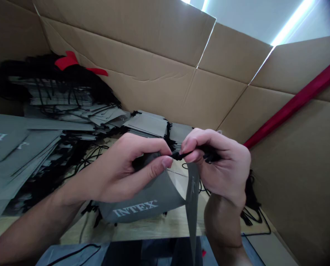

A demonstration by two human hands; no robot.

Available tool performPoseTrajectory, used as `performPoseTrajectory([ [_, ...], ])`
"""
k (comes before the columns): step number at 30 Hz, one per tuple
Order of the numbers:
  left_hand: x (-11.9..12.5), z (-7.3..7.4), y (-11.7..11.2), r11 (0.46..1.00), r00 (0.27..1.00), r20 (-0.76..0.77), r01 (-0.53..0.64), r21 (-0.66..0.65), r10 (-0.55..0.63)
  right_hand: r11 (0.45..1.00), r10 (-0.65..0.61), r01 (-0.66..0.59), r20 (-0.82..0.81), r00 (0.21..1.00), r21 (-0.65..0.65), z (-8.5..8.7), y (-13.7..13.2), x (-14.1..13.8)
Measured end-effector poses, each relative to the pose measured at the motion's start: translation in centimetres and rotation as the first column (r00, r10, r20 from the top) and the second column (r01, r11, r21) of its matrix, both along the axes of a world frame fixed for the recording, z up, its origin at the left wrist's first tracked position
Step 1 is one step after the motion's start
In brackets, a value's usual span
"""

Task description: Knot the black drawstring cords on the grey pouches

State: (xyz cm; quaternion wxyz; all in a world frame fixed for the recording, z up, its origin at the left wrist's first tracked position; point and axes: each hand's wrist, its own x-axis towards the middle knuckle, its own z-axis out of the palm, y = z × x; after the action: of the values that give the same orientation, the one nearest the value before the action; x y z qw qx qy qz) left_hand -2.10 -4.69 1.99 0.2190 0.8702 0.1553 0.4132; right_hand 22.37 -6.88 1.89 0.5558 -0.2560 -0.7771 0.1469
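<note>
A grey fabric pouch (148, 199) printed with INTEX hangs in the air over the front edge of a wooden table (154, 229). My left hand (126, 170) pinches the pouch's top edge between thumb and fingers. My right hand (217, 162) is closed on a black drawstring cord (178, 156) at the pouch's mouth, and the two hands nearly touch at the fingertips. A loose grey flap of the pouch droops down below my right wrist.
Stacks of the same grey pouches (20, 147) with black cords lie at the left and in the middle back (151, 123). A black bundle with a red piece (67, 61) tops the far-left pile. Cardboard walls (181, 81) enclose the table; a red bar (292, 101) runs diagonally at right.
</note>
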Motion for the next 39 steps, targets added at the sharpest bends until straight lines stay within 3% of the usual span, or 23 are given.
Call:
performPoseTrajectory([
  [8, -0.4, 0.3, 0.0, 0.978, 0.990, 0.000, 0.138, -0.154, -0.140, 0.994, -0.111, 0.110, 0.062, 0.992, 0.012, -0.3, -0.2, -0.5],
  [12, -0.5, 0.3, 0.2, 0.974, 0.990, 0.013, 0.139, -0.177, -0.139, 1.000, -0.005, 0.005, 0.030, 1.000, -0.015, -0.3, 0.2, -0.2],
  [15, -0.3, 0.2, 0.4, 0.980, 0.991, 0.009, 0.130, -0.152, -0.130, 0.987, 0.160, -0.162, 0.095, 0.983, 0.014, -0.2, 0.9, 0.0],
  [17, -0.2, 0.1, 0.5, 0.982, 0.992, 0.004, 0.129, -0.136, -0.130, 0.975, 0.204, -0.213, 0.140, 0.969, 0.054, -0.3, 1.4, 0.0],
  [20, -0.1, 0.1, 0.5, 0.989, 0.993, -0.018, 0.111, -0.099, -0.113, 0.976, 0.196, -0.207, 0.127, 0.972, 0.074, -0.4, 1.6, -0.2],
  [29, 0.0, -0.3, 0.6, 0.989, 0.970, -0.215, 0.092, -0.112, -0.115, 0.969, 0.245, -0.239, 0.125, 0.961, -0.063, -0.3, 1.0, -0.1],
  [33, 0.3, -0.5, 0.4, 0.992, 0.975, -0.186, 0.110, -0.063, -0.120, 0.949, 0.314, -0.306, 0.143, 0.938, -0.076, -0.1, 1.1, -0.1],
  [39, 0.3, -0.7, 0.1, 0.992, 0.982, -0.141, 0.120, -0.050, -0.126, 0.950, 0.287, -0.272, 0.086, 0.954, -0.157, 0.0, 0.9, -0.1],
])
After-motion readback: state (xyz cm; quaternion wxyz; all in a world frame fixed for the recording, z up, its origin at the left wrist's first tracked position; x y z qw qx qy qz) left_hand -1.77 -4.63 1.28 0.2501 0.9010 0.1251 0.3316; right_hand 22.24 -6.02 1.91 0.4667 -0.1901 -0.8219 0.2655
